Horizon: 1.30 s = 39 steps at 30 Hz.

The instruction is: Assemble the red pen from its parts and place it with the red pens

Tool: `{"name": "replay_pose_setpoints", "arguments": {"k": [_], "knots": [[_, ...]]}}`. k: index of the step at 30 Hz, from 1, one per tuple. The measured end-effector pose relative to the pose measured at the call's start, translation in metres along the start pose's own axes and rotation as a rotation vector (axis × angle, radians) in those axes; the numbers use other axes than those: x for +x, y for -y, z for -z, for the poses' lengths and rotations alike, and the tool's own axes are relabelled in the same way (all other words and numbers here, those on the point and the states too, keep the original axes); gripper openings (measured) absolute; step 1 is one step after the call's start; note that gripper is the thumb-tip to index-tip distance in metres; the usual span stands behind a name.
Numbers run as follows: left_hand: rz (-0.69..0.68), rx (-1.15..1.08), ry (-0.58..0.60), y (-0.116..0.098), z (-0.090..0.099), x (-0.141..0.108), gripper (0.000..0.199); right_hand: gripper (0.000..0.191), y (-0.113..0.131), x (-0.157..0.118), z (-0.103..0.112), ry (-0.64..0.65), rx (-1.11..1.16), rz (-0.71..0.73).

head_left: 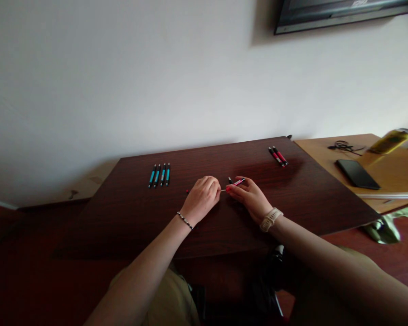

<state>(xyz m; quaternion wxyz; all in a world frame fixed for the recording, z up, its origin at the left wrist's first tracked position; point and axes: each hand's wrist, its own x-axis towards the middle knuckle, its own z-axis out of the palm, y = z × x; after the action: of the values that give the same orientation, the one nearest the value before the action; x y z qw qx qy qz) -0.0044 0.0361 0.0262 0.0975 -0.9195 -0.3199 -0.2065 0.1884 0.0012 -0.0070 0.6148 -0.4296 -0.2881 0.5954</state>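
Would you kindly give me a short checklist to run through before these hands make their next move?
1. Right hand has hold of the pink pen: ok.
2. Left hand has a secure grip: cannot tell; its curled fingers hide the contact.
3. That pen is whole: cannot tell; the hands cover part of it.
4. Four blue pens lie side by side, apart from both hands: ok.
5. Phone and can are off the dark table: ok, both on the side table.
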Motion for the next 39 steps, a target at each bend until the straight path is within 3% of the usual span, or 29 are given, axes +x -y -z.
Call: {"name": "replay_pose_setpoints", "arguments": {"k": [4, 12, 29, 39], "knots": [[-0.002, -0.001, -0.013, 0.000, 0.000, 0.000, 0.011, 0.062, 0.001, 0.001, 0.001, -0.019, 0.019, 0.026], [-0.016, 0.033, 0.002, -0.001, 0.002, 0.001, 0.014, 0.049, -0.003, -0.003, -0.002, 0.046, 0.031, -0.040], [-0.079, 0.178, -0.052, -0.010, 0.008, 0.003, 0.018, 0.045, -0.005, -0.002, -0.004, 0.067, 0.298, -0.178], [-0.139, 0.029, -0.149, -0.022, 0.017, 0.003, 0.021, 0.039, -0.009, -0.001, -0.005, 0.056, 0.403, -0.196]]}}
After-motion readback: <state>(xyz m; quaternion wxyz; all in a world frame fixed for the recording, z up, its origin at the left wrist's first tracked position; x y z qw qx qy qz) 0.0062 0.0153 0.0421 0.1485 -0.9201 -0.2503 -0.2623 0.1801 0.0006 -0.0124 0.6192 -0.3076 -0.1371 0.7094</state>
